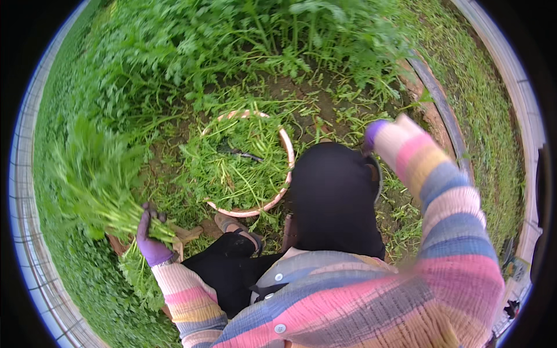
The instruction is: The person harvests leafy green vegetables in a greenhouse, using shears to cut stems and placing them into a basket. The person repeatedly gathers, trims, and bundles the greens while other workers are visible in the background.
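My left hand, in a purple glove with dark-stained fingers, grips a bunch of leafy green stalks by the stem ends. The leaves fan up and to the left. My right hand, also in a purple glove, hangs just beyond my right knee. It is blurred, and its fingers are mostly out of sight, so whether it holds anything cannot be made out. Between my hands stands a round basin with a pinkish rim, heaped with loose cut greens. A dark tool lies on the heap.
Dense rows of standing leafy plants grow ahead and to the left. Cut stems litter the soil. A dark pipe-like strip borders the bed at right. Pieces of wood and more greens lie by my left wrist.
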